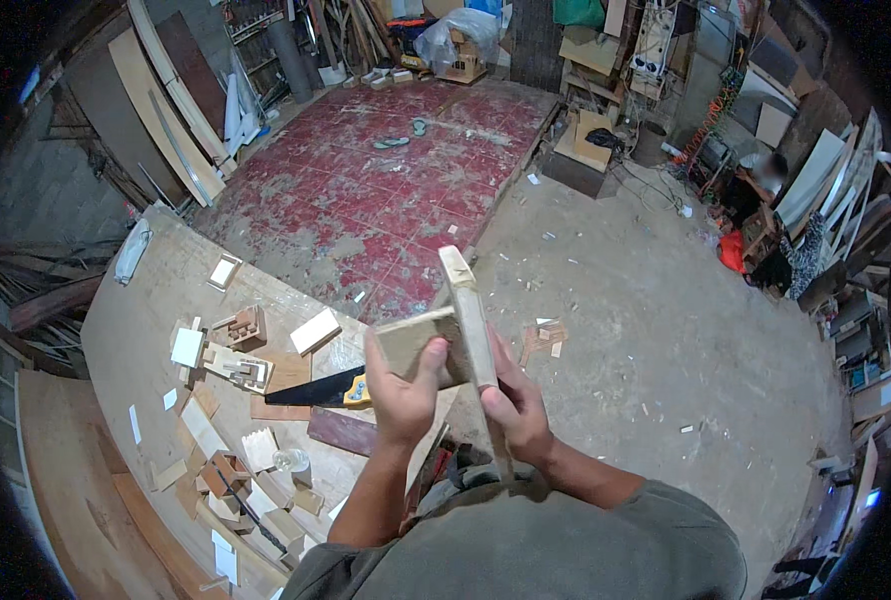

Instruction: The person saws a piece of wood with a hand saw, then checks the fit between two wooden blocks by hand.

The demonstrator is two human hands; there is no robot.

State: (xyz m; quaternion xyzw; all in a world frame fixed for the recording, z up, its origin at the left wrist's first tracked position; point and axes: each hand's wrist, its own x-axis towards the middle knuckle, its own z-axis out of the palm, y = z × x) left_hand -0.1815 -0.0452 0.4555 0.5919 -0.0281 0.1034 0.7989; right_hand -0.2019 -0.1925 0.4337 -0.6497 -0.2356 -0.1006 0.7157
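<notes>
My left hand [402, 395] is closed on a flat squarish wooden board [406, 343], its thumb pressed on the near face. A long, narrow wooden piece [473, 325] stands upright against the board's right edge, and my right hand [519, 402] grips it from the right. Whether the two pieces are fixed together or only pressed together, I cannot tell. Both are held up in front of my body, over the table's right edge. Just left of my left hand, a handsaw [316, 391] with a dark blade and yellow handle lies on the table.
Small wooden blocks [314, 331], a clear glass jar [291, 460] and several offcuts cover the worktable [156, 270]. Sandals [393, 142] lie on the red floor [356, 190]. Boards lean along the walls. At the far right a person [761, 178] sits among stacked wood.
</notes>
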